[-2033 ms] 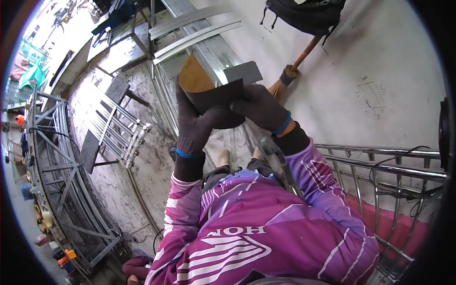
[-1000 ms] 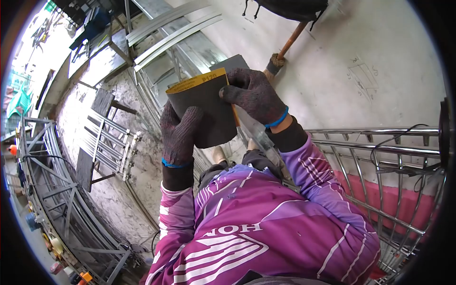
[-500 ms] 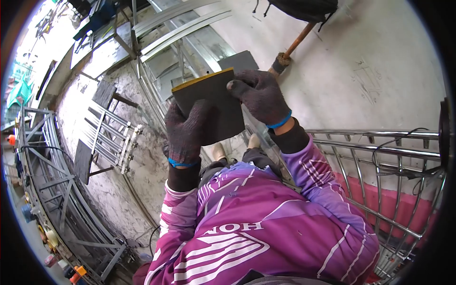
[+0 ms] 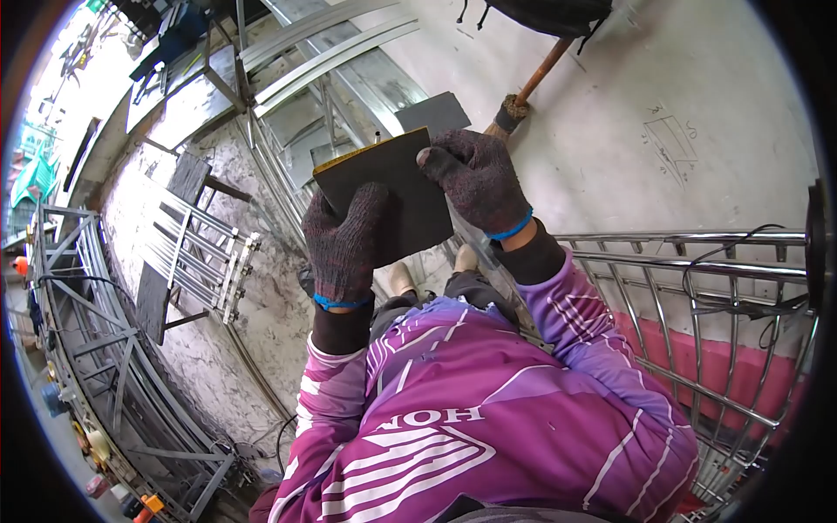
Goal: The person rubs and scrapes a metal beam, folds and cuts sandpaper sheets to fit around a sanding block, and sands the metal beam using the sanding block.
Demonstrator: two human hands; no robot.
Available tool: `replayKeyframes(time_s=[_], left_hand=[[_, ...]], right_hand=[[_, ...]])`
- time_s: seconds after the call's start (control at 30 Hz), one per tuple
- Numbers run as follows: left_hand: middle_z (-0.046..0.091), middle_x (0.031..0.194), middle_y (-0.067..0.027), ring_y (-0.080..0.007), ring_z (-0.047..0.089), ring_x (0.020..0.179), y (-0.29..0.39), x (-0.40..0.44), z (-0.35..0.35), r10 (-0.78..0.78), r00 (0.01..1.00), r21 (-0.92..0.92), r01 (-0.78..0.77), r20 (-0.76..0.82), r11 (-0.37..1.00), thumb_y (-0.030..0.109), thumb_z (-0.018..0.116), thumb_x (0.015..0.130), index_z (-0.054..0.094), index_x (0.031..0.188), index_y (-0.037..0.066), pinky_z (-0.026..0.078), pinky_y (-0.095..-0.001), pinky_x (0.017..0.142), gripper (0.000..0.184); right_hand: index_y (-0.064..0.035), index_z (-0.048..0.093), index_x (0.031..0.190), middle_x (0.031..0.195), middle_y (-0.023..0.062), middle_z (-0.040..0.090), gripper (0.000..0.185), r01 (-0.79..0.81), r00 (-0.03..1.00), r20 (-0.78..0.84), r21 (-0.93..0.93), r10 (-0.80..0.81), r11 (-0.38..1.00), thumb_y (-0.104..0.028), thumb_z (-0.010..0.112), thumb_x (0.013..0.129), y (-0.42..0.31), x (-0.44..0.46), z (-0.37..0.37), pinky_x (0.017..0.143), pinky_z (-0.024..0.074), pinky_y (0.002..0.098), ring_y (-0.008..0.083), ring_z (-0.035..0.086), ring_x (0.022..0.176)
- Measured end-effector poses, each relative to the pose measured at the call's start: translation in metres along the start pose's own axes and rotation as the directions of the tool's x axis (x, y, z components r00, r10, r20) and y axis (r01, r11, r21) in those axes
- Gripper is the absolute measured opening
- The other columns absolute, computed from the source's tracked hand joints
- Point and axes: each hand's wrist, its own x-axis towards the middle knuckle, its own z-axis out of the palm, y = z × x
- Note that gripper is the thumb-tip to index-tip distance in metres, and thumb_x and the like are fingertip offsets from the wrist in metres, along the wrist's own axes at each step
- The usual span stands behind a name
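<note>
Dark sandpaper (image 4: 411, 196) looks light, bendable, grippy; its sides suit holding, and left hand (image 4: 344, 244) and right hand (image 4: 479, 185) pinch them.

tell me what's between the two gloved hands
A dark sheet, held by the left hand and the right hand, spans the gap in the head view.

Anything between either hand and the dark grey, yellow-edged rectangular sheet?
Only the dark knitted gloves with blue cuff trim. The left hand holds the dark grey, yellow-edged rectangular sheet at its left side, the right hand near its upper right corner. Nothing else visible intervenes; fingers behind the sheet are hidden.
</note>
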Motion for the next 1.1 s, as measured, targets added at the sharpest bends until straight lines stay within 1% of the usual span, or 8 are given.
replayKeyframes(time_s=[0.3,0.43,0.6,0.7,0.93,1.0,1.03,1.1], left_hand=[[0.076,0.100,-0.0061,-0.0130,0.068,0.087,0.002,-0.001,0.005,0.009,1.000,-0.022,-0.009,-0.012,1.000,0.012,0.079,0.092,0.072,0.114,0.000,0.055,-0.0294,0.078,0.026],[0.076,0.100,-0.0062,-0.0129,0.069,0.088,-0.001,0.000,0.003,0.002,1.000,-0.017,-0.002,-0.009,1.000,0.012,0.080,0.092,0.072,0.115,0.000,0.056,-0.0294,0.078,0.027],[0.076,0.101,-0.0068,-0.0130,0.069,0.088,0.001,-0.003,0.003,0.002,1.000,-0.005,-0.002,-0.010,1.000,0.012,0.080,0.092,0.072,0.114,-0.001,0.056,-0.0297,0.079,0.027],[0.077,0.101,-0.0070,-0.0134,0.069,0.088,0.000,-0.004,0.003,-0.011,1.000,-0.026,0.011,-0.001,1.000,0.011,0.079,0.092,0.072,0.114,-0.001,0.056,-0.0298,0.079,0.026],[0.077,0.101,-0.0076,-0.0140,0.070,0.086,0.002,-0.005,0.004,0.018,1.000,0.000,-0.018,0.014,1.000,0.010,0.079,0.091,0.072,0.114,-0.001,0.057,-0.0301,0.079,0.026],[0.076,0.101,-0.0074,-0.0144,0.070,0.088,0.007,-0.008,0.007,-0.012,1.000,-0.047,0.013,0.025,0.999,0.009,0.078,0.092,0.072,0.115,-0.001,0.057,-0.0305,0.079,0.026],[0.076,0.101,-0.0074,-0.0144,0.070,0.088,0.009,-0.009,0.009,-0.008,1.000,-0.046,0.009,0.016,0.999,0.009,0.078,0.092,0.072,0.115,-0.001,0.057,-0.0305,0.079,0.026],[0.075,0.101,-0.0064,-0.0141,0.069,0.090,0.013,-0.009,0.009,0.025,0.999,-0.114,-0.021,0.037,0.993,0.008,0.074,0.094,0.070,0.116,-0.001,0.056,-0.0298,0.081,0.025]], right_hand=[[0.0012,0.071,0.088,0.071,0.0178,0.066,0.029,0.059,0.998,-0.021,-0.063,-0.061,0.996,-0.026,0.071,0.098,0.000,0.000,0.000,0.062,0.0490,0.0366,0.0225,0.065,0.064],[0.0014,0.070,0.089,0.072,0.0187,0.066,0.028,0.029,1.000,-0.001,-0.056,-0.029,0.998,-0.025,0.071,0.098,-0.003,-0.001,-0.002,0.063,0.0495,0.0375,0.0258,0.066,0.066],[0.0025,0.070,0.093,0.081,0.0224,0.067,0.027,0.115,0.993,-0.003,-0.094,-0.116,0.989,-0.023,0.070,0.099,0.010,-0.003,-0.001,0.066,0.0505,0.0414,0.0373,0.068,0.075],[0.0032,0.069,0.094,0.085,0.0235,0.068,0.026,0.031,1.000,0.007,-0.078,-0.030,0.996,-0.022,0.070,0.099,0.007,-0.004,-0.002,0.067,0.0511,0.0434,0.0391,0.068,0.078],[0.0035,0.069,0.099,0.085,0.0220,0.069,0.024,0.069,0.998,0.006,-0.092,-0.068,0.993,-0.020,0.070,0.099,0.012,-0.008,-0.003,0.069,0.0530,0.0426,0.0389,0.068,0.078],[0.0039,0.069,0.103,0.088,0.0211,0.071,0.023,0.206,0.977,0.008,-0.254,-0.211,0.945,-0.019,0.070,0.099,0.014,-0.011,-0.004,0.072,0.0548,0.0406,0.0369,0.070,0.082],[0.0039,0.069,0.103,0.088,0.0211,0.071,0.023,0.213,0.976,0.016,-0.249,-0.216,0.945,-0.019,0.070,0.099,0.017,-0.011,-0.004,0.072,0.0548,0.0406,0.0369,0.070,0.082],[0.0037,0.069,0.107,0.091,0.0203,0.072,0.023,0.168,0.984,-0.054,-0.078,-0.172,0.983,-0.017,0.071,0.098,0.022,-0.010,-0.001,0.075,0.0555,0.0382,0.0312,0.072,0.086]])
